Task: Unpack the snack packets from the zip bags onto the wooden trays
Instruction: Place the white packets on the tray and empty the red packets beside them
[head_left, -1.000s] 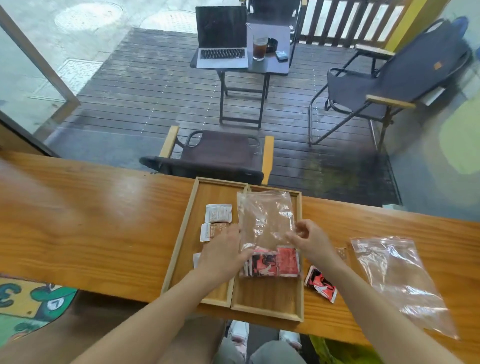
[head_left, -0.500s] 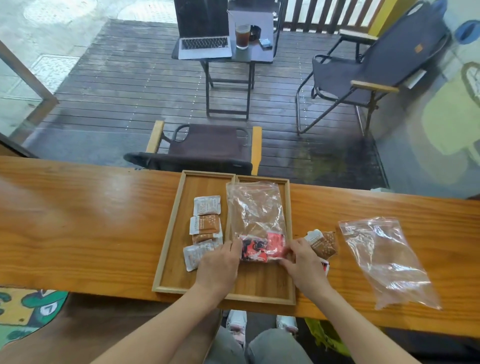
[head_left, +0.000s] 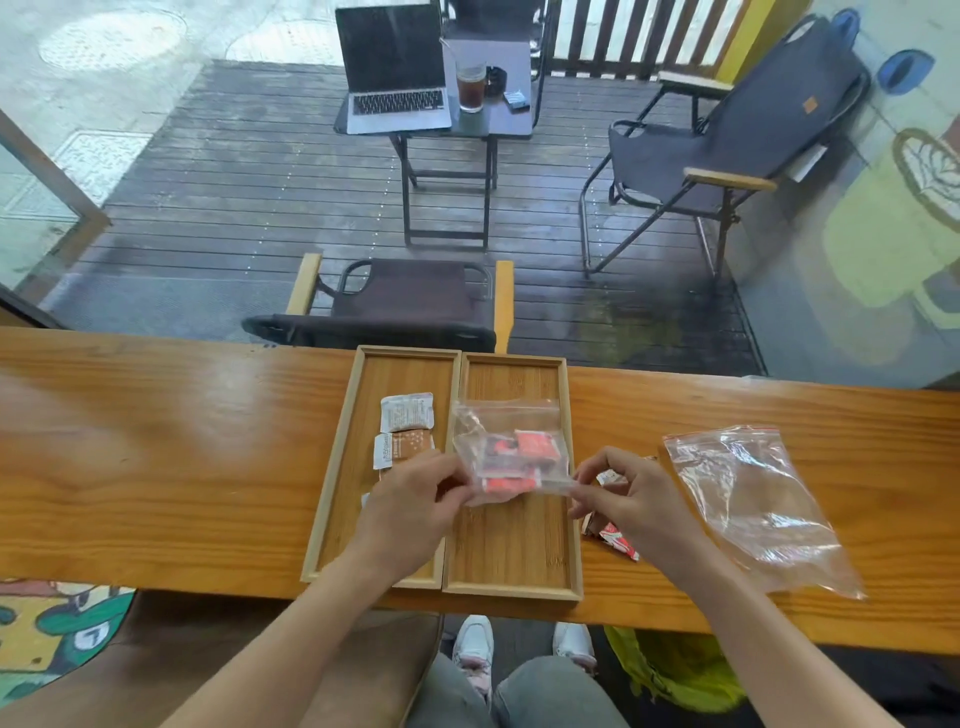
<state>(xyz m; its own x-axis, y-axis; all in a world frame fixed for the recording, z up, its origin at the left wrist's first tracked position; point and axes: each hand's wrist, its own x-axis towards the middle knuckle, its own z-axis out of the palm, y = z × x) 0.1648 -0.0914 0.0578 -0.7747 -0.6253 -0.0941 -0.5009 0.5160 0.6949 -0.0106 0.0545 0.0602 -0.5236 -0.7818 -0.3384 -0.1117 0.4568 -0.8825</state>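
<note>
Wooden counter before a deck holds two trays; both hands pinch a zip bag.

Two shallow rectangular wooden trays sit side by side, long edges touching, on the table. Over the right tray, a clear plastic zip bag holds red-and-black snack packets, gripped at its near edge from both sides. White and brown snack packets lie in the left tray. A second, crumpled clear zip bag lies flat, right of the trays.
</note>
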